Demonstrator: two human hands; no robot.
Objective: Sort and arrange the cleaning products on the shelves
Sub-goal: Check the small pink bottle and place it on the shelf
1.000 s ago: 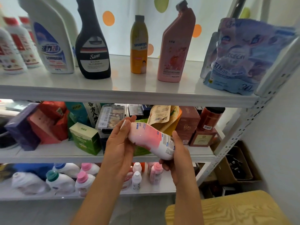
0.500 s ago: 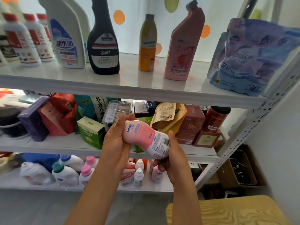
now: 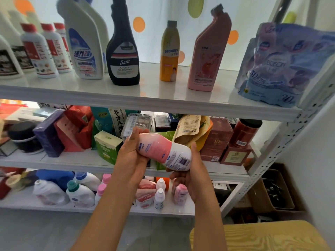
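I hold a pink-and-white bottle [image 3: 164, 150] on its side in front of the middle shelf. My left hand [image 3: 131, 158] grips its pink upper end; my right hand [image 3: 193, 173] cups its white base with the barcode. On the top shelf [image 3: 145, 98] stand a black Sam kitchen cleaner bottle [image 3: 123, 58], a yellow Seaways bottle [image 3: 169, 55], a tall pink bottle [image 3: 208, 57], white angled-neck bottles [image 3: 82, 44], red-capped stain remover bottles [image 3: 39, 51] and a blue-purple refill pouch [image 3: 282, 66].
The middle shelf [image 3: 72, 160] is crowded with boxes, pouches and a red jar [image 3: 244, 133]. The bottom shelf [image 3: 108, 209] carries white detergent jugs [image 3: 79, 194] and small pink and white bottles. A cardboard box [image 3: 279, 192] sits on the floor right; a yellow wooden surface [image 3: 262, 236] lies lower right.
Both hands turned the pink bottle slightly and lifted it a little. The camera view shifted left, bringing more bottles on the top shelf's left end into sight.
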